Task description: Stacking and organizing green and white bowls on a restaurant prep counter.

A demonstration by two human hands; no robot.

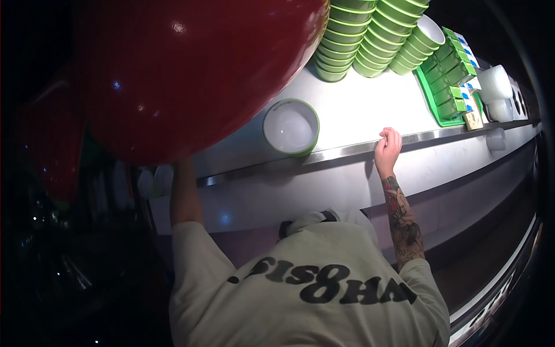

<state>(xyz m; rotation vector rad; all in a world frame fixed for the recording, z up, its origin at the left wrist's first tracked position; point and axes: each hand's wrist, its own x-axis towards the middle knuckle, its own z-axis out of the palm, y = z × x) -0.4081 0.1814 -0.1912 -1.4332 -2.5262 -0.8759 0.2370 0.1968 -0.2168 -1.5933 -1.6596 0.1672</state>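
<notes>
My right hand point(388, 149) rests at the metal front edge point(347, 151) of a white counter point(368, 104). Its fingers are loosely bent, and nothing shows in it. Left of it stands a single green bowl point(291, 126) with a white inside, near the same edge. My left forearm point(186, 195) reaches up toward the counter, but a large glossy red rounded object point(195, 78) hides the left hand. Whatever that hand touches is hidden too.
Tall stacks of green bowls point(381, 43) stand at the back. To the right, a green tray point(429, 102) holds several green and white boxes point(453, 82), with clear plastic containers point(496, 89) beyond it. Another red object point(56, 143) hangs in the dark at left.
</notes>
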